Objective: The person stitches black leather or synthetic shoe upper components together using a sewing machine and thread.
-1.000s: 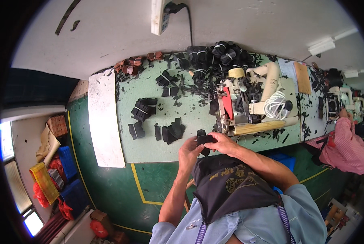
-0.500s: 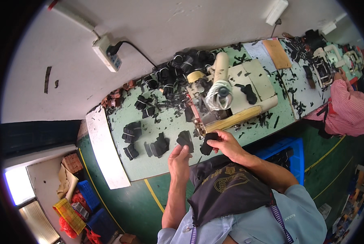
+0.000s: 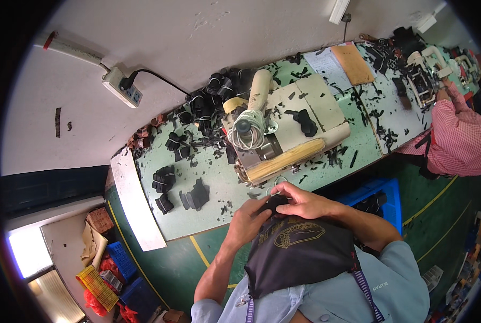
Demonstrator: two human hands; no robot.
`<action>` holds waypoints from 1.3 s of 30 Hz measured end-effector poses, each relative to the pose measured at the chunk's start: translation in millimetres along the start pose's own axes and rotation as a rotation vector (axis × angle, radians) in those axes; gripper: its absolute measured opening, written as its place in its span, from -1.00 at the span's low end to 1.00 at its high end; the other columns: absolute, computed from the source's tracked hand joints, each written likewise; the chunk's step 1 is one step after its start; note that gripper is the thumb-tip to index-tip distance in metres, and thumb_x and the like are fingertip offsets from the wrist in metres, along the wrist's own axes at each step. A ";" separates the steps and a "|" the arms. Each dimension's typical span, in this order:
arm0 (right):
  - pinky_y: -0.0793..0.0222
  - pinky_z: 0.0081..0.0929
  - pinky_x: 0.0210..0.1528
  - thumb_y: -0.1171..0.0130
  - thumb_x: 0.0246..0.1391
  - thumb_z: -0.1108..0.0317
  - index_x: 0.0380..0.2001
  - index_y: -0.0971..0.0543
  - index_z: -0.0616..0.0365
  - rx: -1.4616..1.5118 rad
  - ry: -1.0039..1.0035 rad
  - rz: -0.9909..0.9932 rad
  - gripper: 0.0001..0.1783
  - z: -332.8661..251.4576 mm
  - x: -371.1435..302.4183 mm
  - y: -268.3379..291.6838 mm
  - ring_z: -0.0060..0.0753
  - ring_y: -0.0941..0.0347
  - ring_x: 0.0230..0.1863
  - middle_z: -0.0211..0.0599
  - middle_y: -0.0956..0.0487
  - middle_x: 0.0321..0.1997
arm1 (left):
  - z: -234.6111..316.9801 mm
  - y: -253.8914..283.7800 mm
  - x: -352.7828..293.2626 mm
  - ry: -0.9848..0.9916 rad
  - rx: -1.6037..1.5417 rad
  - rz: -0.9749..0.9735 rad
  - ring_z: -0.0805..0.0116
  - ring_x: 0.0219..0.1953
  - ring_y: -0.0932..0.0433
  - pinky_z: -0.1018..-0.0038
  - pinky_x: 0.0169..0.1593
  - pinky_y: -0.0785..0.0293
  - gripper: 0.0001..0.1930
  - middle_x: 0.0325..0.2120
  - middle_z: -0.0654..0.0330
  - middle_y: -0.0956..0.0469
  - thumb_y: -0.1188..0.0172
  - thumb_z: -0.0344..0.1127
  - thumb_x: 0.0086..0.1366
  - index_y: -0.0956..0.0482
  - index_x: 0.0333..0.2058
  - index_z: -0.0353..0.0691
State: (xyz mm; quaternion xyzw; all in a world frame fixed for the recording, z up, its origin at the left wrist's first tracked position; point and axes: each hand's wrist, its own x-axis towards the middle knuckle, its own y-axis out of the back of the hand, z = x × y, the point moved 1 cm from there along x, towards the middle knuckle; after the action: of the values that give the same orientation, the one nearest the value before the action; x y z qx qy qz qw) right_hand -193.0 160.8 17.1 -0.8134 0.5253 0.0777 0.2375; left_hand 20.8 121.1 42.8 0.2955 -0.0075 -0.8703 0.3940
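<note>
My two hands meet over the near edge of the table, just above my dark apron. Between them is a small stack of black fabric-like pieces, partly covered by fingers. My left hand pinches its left side with thumb and fingers. My right hand grips it from the right, thumb across the top. A thin pale loop shows by the right fingertips; I cannot make out what it is. Left of my hands, loose black pieces lie on the table, with banded black bundles farther left.
A cream sewing-type machine with coiled white cord stands ahead. More black bundles pile against the wall. Black scraps litter the green tabletop. A blue crate sits below right. Another person works at the far right.
My left hand has moved right, bringing its black pieces together with those in my right hand. Both hands are now closer to my apron. The view has shifted slightly.
</note>
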 end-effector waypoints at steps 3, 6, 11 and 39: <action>-0.38 -0.29 0.15 -0.09 0.28 0.31 0.17 -0.37 0.16 -0.395 0.135 0.085 -0.57 -12.2 -7.4 -7.2 -0.15 -0.49 0.09 -0.07 -0.50 0.10 | -0.7 -7.1 -2.1 -0.055 0.122 -0.063 0.07 -0.09 -0.58 0.31 0.01 -0.47 -0.60 -0.11 -0.02 -0.57 -0.22 -0.27 0.31 -0.54 0.11 -0.20; -0.37 -0.30 0.16 -0.09 0.28 0.28 0.17 -0.46 0.13 -0.544 0.138 0.038 -0.58 0.9 -18.3 -5.6 -0.06 -0.49 0.09 -0.07 -0.53 0.10 | -1.1 -15.9 -15.9 -0.126 0.199 -0.052 0.03 -0.08 -0.58 0.29 0.02 -0.47 -0.59 -0.10 -0.02 -0.57 -0.22 -0.24 0.31 -0.54 0.11 -0.19; -0.32 -0.31 0.20 -0.04 0.30 0.33 0.31 -0.33 0.16 -0.516 0.105 -0.045 -0.47 -4.8 -22.6 -4.8 -0.04 -0.43 0.13 -0.01 -0.48 0.11 | -3.1 -11.1 -18.6 -0.084 0.084 -0.114 0.04 0.01 -0.53 0.31 0.11 -0.41 -0.54 -0.04 -0.05 -0.54 -0.17 -0.24 0.36 -0.46 0.20 -0.19; -0.51 -0.33 -0.25 -0.19 0.16 0.44 -0.18 -0.50 0.27 -0.797 0.137 0.473 -0.81 -26.1 61.7 63.6 -0.13 -0.60 -0.30 -0.11 -0.62 -0.33 | -17.5 88.5 121.2 0.250 -0.069 -0.176 0.62 -0.60 -0.36 0.60 -0.53 -0.22 -0.77 -0.62 0.36 -0.49 -0.25 -0.18 0.31 -0.66 -0.27 -0.25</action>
State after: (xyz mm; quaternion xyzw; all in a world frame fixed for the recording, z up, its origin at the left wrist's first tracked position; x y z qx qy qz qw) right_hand -226.0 76.8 -2.6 -0.7024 0.6401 0.2713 -0.1528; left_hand 27.8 -19.7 -11.5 0.3875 0.0974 -0.8575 0.3241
